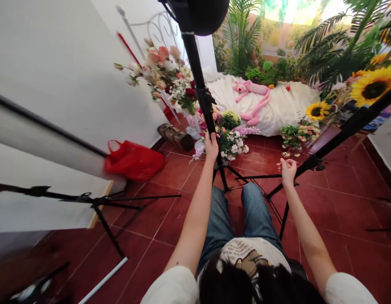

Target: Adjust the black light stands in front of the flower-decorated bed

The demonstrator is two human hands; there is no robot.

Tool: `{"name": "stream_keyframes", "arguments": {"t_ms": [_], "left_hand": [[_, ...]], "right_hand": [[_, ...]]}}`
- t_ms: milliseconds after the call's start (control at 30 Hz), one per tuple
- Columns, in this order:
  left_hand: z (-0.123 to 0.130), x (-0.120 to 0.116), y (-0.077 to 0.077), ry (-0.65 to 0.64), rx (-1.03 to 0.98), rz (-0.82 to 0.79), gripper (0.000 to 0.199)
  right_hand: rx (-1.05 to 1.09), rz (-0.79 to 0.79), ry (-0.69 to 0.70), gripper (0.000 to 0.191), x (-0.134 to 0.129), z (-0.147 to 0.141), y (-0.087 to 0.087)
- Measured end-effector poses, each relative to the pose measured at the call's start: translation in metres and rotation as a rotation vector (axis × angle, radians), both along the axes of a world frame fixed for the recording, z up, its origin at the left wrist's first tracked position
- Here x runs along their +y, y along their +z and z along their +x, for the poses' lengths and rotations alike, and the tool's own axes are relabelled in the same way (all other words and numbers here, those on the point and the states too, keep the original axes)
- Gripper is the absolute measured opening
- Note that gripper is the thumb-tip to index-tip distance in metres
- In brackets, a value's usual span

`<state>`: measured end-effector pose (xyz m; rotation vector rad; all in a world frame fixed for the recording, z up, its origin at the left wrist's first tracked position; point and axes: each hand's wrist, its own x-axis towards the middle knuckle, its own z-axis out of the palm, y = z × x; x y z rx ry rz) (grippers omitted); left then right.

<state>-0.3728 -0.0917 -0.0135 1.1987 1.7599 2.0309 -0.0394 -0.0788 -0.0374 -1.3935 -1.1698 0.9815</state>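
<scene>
My left hand [211, 146] is wrapped around the black pole of an upright light stand [200, 76], which rises between me and the flowers. A large dark head tops this stand, and its tripod legs spread on the floor by my knees. My right hand [288, 171] hovers beside the lower part of a second, leaning black stand [337, 141]. Its fingers are loosely bent and somewhat apart, and I see nothing in them. Whether it touches that stand I cannot tell.
A third tripod stand [97, 200] spreads over the red tiles on the left, near a red bag [135, 160]. Ahead are artificial flowers [165, 63], a white cloth [280, 109] bearing a pink plush toy [258, 90], and sunflowers [318, 110]. Brown shoes [176, 137] lie by the wall.
</scene>
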Motion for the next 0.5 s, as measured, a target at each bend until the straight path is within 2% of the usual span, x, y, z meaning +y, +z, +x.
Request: {"name": "stream_keyframes", "arguments": {"t_ms": [100,300,400,500], "left_hand": [[-0.001,-0.004,0.002,-0.015,-0.001,-0.012,0.064],[0.002,-0.006,0.005,-0.037,0.000,-0.023,0.061],[0.003,-0.005,0.004,-0.026,-0.012,-0.021,0.058],[0.004,-0.004,0.003,-0.031,-0.017,-0.003,0.060]], "right_hand": [[-0.017,-0.017,0.188,0.026,0.014,-0.060,0.016],[-0.142,-0.021,0.577,0.032,0.047,-0.185,0.048],[-0.345,0.051,0.653,0.036,0.064,-0.229,0.063],[-0.545,0.085,0.677,0.042,0.080,-0.254,0.078]]}}
